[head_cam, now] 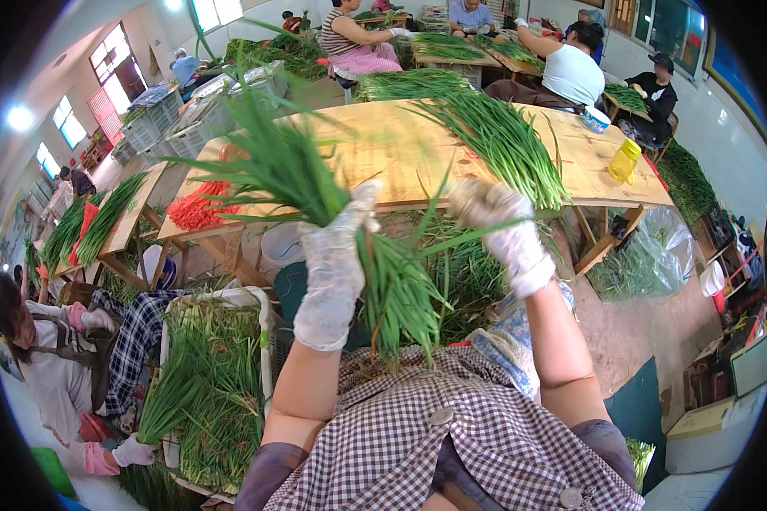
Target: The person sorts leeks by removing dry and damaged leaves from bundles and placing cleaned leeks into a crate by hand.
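Observation:
My left hand [334, 274], in a soiled white glove, grips a bunch of green garlic chives [300, 172]. Leaves fan out beyond the thumb, blurred, and a drooping part [399, 290] hangs over my lap. My right hand [500, 233], gloved too, is curled and blurred to the right of the bunch. One long chive leaf [470, 237] runs from the bunch across this hand; whether the fingers hold it is unclear. Just past my hands, a pile of trimmed chives [508, 144] lies on a wooden table [371, 150].
Red ties [206, 203] lie at the table's left end, a yellow bottle [624, 161] and a tub [596, 119] at the right. A chive-filled crate [217, 377] stands at my left beside a co-worker [64, 358]. A white bucket [282, 244] sits under the table.

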`<state>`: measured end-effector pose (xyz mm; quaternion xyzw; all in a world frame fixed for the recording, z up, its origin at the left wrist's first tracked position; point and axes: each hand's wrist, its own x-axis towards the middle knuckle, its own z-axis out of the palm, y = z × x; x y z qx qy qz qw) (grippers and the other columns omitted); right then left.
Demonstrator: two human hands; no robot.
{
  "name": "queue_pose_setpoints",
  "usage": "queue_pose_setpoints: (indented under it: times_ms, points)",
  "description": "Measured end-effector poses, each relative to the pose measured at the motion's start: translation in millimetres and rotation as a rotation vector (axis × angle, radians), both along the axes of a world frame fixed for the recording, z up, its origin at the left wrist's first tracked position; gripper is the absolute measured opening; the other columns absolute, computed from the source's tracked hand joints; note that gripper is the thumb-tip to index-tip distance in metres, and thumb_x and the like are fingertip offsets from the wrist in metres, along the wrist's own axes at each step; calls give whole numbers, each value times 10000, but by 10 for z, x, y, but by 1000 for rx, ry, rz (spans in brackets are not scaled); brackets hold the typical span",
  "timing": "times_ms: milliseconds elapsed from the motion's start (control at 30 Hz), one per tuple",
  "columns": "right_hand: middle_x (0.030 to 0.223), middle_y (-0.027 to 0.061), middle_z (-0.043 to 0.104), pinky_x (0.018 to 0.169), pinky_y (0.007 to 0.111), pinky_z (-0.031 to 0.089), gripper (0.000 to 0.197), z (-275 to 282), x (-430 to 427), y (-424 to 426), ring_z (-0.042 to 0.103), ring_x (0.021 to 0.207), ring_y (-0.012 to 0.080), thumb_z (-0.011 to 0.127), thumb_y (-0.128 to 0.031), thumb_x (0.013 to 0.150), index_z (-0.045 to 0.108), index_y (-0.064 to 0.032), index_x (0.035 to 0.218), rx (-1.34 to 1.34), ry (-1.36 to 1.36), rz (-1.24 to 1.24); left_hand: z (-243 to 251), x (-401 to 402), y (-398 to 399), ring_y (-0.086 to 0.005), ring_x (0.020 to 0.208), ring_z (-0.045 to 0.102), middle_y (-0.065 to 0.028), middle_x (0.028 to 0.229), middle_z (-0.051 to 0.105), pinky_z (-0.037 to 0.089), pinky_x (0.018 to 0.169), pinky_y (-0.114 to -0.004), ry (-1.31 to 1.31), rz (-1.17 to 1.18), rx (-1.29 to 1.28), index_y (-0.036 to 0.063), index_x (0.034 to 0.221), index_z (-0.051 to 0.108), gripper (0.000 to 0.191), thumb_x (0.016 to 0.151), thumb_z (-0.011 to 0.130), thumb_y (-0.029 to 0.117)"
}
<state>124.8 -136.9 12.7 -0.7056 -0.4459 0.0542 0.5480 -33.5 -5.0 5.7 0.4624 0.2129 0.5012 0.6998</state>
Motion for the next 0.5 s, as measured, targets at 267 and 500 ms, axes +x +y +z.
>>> queue_pose_setpoints:
  times_ms: [267, 500]
  points:
    - [851, 105, 700, 711, 380, 517, 327, -292, 2019, -112, 673, 782, 271, 650, -374, 823, 693, -101, 998, -485, -509, -775, 162, -533, 514, -100, 587, 518, -34, 785, 608, 473, 568, -235, -256, 139, -127, -3, 975, 623, 249, 822, 686, 184]
    - [1115, 99, 657, 891, 293, 467, 426, -679, 1184, -149, 618, 986, 163, 660, -371, 848, 630, -84, 1161, -267, 3, -40, 20, -1132, 1148, -119, 641, 531, -19, 778, 655, 472, 747, -289, -701, -97, -82, 46, 904, 634, 171, 906, 566, 203]
